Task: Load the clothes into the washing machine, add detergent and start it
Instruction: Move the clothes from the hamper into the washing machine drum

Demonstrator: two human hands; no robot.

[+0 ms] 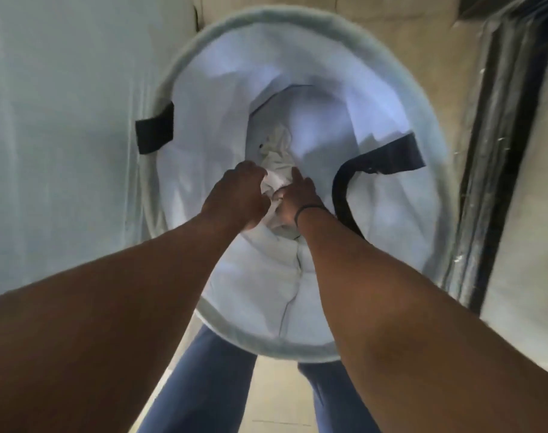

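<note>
Pale wall (63, 104) left; beige tiled floor (375, 35); dark-framed panel (497, 151) right.

Soft, dim daylight is filling the scene, brightest on the laundry hamper's (369, 120) white lining. Motion blur is smearing everything, and wide-angle distortion is stretching the forearms near the edges.

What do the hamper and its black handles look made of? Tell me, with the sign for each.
Hamper: soft matte fabric, apparently, since its pale lining creases and sags; the round rim suggests a stiff hoop inside. Black handles: flat woven strap, by the look; one bends in a limp loop. Blur leaves the weave unclear.
</note>
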